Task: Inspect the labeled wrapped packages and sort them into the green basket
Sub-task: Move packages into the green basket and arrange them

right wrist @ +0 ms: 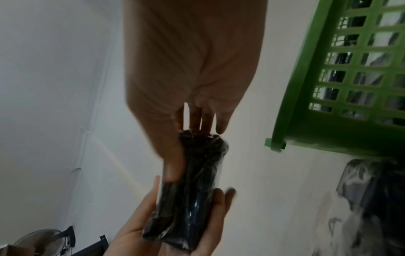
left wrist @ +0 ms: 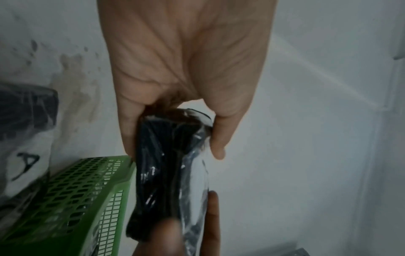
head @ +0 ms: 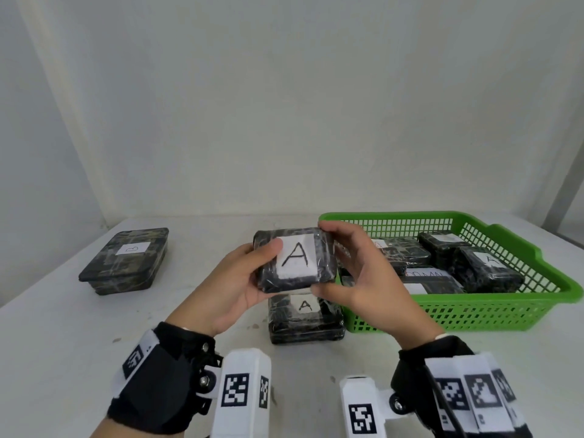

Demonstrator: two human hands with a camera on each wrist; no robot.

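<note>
Both hands hold one wrapped package up off the white table, label "A" facing the person: the left hand cups its left end with fingers curled underneath and thumb on the top face, and the right hand clamps the right end, fingers over the far edge and thumb under the near one. It hangs just left of the green basket and right above a second "A" package lying on the table. The film looks slick and shiny in the wrist views, so I think the main risk is a slip when one hand lets go to carry it over; it would drop onto the package beneath. Swinging it low could also knock the basket's near corner. Room inside the basket looks tight, so a careless set-down might leave it perched on the others. Counting: one package held, one beneath it, one marked "B" far left, and about five in the basket, some partly hidden.
</note>
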